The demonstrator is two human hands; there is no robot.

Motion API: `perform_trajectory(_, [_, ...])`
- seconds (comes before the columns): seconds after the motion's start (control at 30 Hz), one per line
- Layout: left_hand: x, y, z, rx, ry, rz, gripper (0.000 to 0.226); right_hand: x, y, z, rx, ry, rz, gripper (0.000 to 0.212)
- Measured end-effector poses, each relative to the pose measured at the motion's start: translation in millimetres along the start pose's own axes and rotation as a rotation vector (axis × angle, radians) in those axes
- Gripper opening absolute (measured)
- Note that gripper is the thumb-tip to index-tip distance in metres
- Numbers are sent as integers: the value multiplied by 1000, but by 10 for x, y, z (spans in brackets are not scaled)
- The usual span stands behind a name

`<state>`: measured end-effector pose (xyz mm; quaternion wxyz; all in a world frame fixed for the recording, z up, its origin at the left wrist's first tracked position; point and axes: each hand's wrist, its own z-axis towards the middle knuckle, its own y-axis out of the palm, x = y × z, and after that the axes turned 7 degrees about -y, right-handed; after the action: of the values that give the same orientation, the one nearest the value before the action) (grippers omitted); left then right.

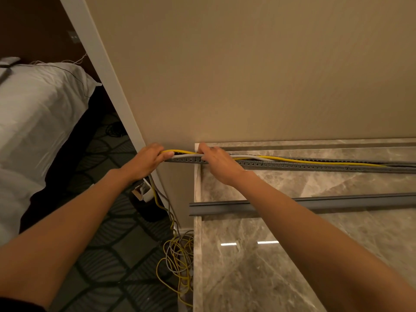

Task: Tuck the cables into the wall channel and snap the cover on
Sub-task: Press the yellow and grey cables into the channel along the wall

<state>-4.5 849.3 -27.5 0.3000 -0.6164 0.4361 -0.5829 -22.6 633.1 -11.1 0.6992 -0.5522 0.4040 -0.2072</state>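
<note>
Head view shows the left grip [146, 162] curled round the cables [292, 159] at the open end of the channel [315, 168]. The right grip [217, 164] is just beside it, fingers bent over the same cables and pinching them down into the slots. Between the two, the yellow cable [180, 152] bows up clear of the channel (the likely trouble). Let go before it seats, it may spring out, and the weight of the loose coil [177, 262] down by the floor could drag it. The cover [337, 200], lying loose on the table [292, 266], might then trap a strand or fail to snap.
</note>
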Motion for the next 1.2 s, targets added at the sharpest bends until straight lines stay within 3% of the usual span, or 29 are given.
perform_trajectory(0.07, [44, -1, 13, -24, -39, -9, 41, 34, 8, 17, 29, 23, 45, 26])
perform_trajectory(0.3, [82, 12, 65, -130, -244, -131, 56, 47, -10, 83, 39, 124, 152, 15])
perform_trajectory(0.43, [123, 36, 57, -132, -245, -183, 57, 31, -21, 122, 45, 163, 208, 15])
perform_trajectory(0.6, [95, 57, 57, -155, -161, -123, 27, 29, 36, 104, 94, 188, 245, 11])
perform_trajectory(0.77, [39, -82, 61, -179, -31, -81, 23, 30, 57, 79, 126, 181, 291, 11])
perform_trajectory(0.93, [108, -229, 54, -361, -121, -222, 36, 54, 50, 105, 140, 211, 378, 19])
perform_trajectory(1.03, [130, -246, 61, -333, -244, -381, 26, 46, 42, 97, 141, 204, 378, 19])
perform_trajectory(1.2, [134, -143, 51, -276, -247, -318, 34, 57, 46, 82, 152, 191, 402, 16])
